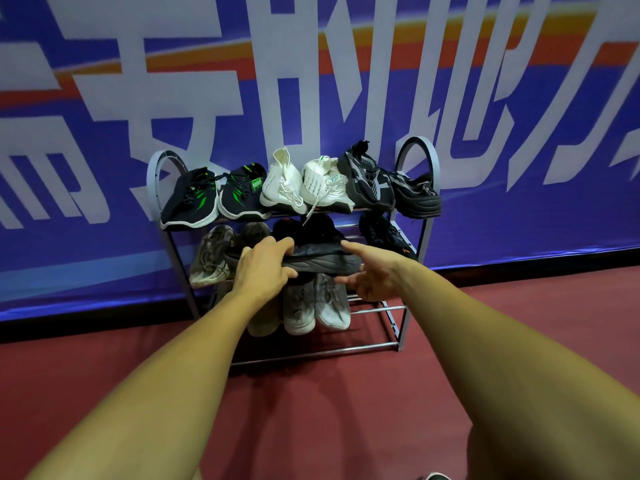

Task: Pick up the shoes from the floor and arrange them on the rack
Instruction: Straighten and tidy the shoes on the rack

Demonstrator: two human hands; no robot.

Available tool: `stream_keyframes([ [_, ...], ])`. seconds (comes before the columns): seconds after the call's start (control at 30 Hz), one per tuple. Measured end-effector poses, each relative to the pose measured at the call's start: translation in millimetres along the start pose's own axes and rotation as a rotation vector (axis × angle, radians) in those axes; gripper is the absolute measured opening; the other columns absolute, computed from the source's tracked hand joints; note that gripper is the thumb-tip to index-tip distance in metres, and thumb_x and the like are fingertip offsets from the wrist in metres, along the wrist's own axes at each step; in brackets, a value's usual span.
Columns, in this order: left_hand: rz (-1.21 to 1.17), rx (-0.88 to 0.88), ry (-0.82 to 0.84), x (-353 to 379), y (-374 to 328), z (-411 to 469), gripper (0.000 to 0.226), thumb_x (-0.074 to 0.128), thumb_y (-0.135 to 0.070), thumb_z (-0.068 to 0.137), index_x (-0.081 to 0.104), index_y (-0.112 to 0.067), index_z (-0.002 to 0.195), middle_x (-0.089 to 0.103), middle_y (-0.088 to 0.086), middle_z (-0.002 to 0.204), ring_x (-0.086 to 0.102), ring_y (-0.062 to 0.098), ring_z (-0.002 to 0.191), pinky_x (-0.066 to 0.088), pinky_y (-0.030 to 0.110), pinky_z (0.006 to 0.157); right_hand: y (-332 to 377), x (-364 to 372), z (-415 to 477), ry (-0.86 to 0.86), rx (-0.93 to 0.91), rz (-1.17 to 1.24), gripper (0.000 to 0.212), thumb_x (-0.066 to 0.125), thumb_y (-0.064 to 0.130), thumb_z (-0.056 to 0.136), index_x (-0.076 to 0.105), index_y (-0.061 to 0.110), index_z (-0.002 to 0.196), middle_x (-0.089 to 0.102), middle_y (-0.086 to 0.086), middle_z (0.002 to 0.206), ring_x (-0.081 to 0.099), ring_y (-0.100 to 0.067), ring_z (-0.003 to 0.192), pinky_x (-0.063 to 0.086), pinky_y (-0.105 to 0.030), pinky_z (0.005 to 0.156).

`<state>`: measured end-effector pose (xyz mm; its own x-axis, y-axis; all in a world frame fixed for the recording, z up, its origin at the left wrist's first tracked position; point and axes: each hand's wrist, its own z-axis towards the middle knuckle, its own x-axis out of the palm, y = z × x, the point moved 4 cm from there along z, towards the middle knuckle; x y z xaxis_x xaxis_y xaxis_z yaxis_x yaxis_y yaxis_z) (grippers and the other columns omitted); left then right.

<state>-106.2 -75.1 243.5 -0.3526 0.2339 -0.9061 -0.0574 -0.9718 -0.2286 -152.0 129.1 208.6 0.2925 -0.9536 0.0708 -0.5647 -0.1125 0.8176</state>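
A grey metal shoe rack [420,237] with three tiers stands against the banner wall. A black shoe [322,259] lies sideways at the front of the middle tier. My left hand [263,263] grips its left end, thumb under the sole. My right hand [372,275] sits at its right end with fingers spread, touching the sole's edge. The top tier holds black-green sneakers [194,199], white sneakers [287,183] and black-grey shoes [377,181]. Beige shoes [211,258] rest on the middle tier's left. Grey-white sneakers [330,306] stand on the bottom tier.
Another dark shoe [384,233] sits at the middle tier's right. The bottom tier's right side shows bare bars [377,311]. Red floor [329,410] stretches in front of the rack. A dark object [437,476] peeks in at the lower edge.
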Motion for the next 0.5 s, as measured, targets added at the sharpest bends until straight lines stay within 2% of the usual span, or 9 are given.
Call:
stream_keyframes([
  [0.1, -0.01, 0.07, 0.001, 0.4, -8.6, -0.4, 0.034, 0.078, -0.039, 0.079, 0.057, -0.023, 0.1, 0.054, -0.003, 0.093, 0.057, 0.029, 0.089, 0.041, 0.038, 0.085, -1.0, 6.2, 3.6, -0.055, -0.008, 0.025, 0.036, 0.065, 0.049, 0.088, 0.058, 0.015, 0.099, 0.064, -0.009, 0.102, 0.044, -0.007, 0.043, 0.033, -0.017, 0.041],
  [0.17, -0.047, 0.085, 0.042, 1.2, -11.2, 0.1, 0.035, 0.078, -0.043, 0.078, 0.059, -0.024, 0.101, 0.054, -0.005, 0.088, 0.057, 0.026, 0.087, 0.041, 0.035, 0.077, 1.1, 4.8, 4.7, -0.12, -0.051, 0.105, 0.023, 0.063, 0.036, 0.091, 0.055, 0.015, 0.085, 0.06, -0.009, 0.089, 0.037, -0.004, 0.032, 0.026, -0.012, 0.036],
  [0.27, -0.138, 0.06, 0.151, 6.0, -9.5, -0.2, 0.026, 0.065, -0.054, 0.086, 0.064, -0.029, 0.092, 0.057, -0.009, 0.073, 0.059, 0.02, 0.077, 0.045, 0.033, 0.067, 5.3, 0.2, 1.4, -0.209, -0.142, 0.133, 0.019, 0.057, 0.02, 0.093, 0.05, 0.014, 0.076, 0.052, -0.009, 0.072, 0.032, -0.004, 0.026, 0.023, -0.01, 0.034],
  [0.3, -0.158, 0.049, 0.179, 7.7, -7.8, -0.5, 0.024, 0.058, -0.054, 0.09, 0.065, -0.031, 0.093, 0.061, -0.008, 0.075, 0.061, 0.02, 0.079, 0.048, 0.034, 0.069, 5.6, -0.7, -1.6, -0.229, -0.163, 0.147, 0.018, 0.055, 0.016, 0.093, 0.049, 0.013, 0.076, 0.049, -0.008, 0.069, 0.032, -0.004, 0.024, 0.024, -0.011, 0.031],
  [0.37, -0.149, 0.005, 0.216, 12.7, -0.9, 0.3, 0.021, 0.049, -0.044, 0.097, 0.063, -0.032, 0.108, 0.068, 0.0, 0.096, 0.063, 0.027, 0.092, 0.052, 0.04, 0.081, 5.4, -1.6, -6.7, -0.262, -0.188, 0.171, 0.018, 0.051, 0.01, 0.092, 0.048, 0.011, 0.075, 0.045, -0.006, 0.067, 0.031, -0.005, 0.024, 0.024, -0.011, 0.029],
  [0.43, -0.088, -0.067, 0.271, 18.5, 9.3, 0.9, 0.032, 0.049, -0.032, 0.097, 0.051, -0.029, 0.129, 0.064, 0.007, 0.114, 0.06, 0.032, 0.103, 0.051, 0.045, 0.089, 5.6, -2.9, -8.0, -0.274, -0.193, 0.184, 0.018, 0.05, 0.006, 0.09, 0.047, 0.012, 0.073, 0.043, -0.006, 0.066, 0.03, -0.006, 0.032, 0.022, -0.01, 0.03],
  [0.5, -0.035, -0.127, 0.329, 23.7, 20.3, 0.7, 0.043, 0.053, -0.034, 0.096, 0.045, -0.025, 0.137, 0.055, 0.011, 0.124, 0.058, 0.033, 0.109, 0.049, 0.047, 0.093, 6.3, -3.6, -7.6, -0.279, -0.185, 0.183, 0.019, 0.049, 0.005, 0.089, 0.046, 0.013, 0.071, 0.041, -0.004, 0.065, 0.028, -0.008, 0.04, 0.021, -0.01, 0.031],
])
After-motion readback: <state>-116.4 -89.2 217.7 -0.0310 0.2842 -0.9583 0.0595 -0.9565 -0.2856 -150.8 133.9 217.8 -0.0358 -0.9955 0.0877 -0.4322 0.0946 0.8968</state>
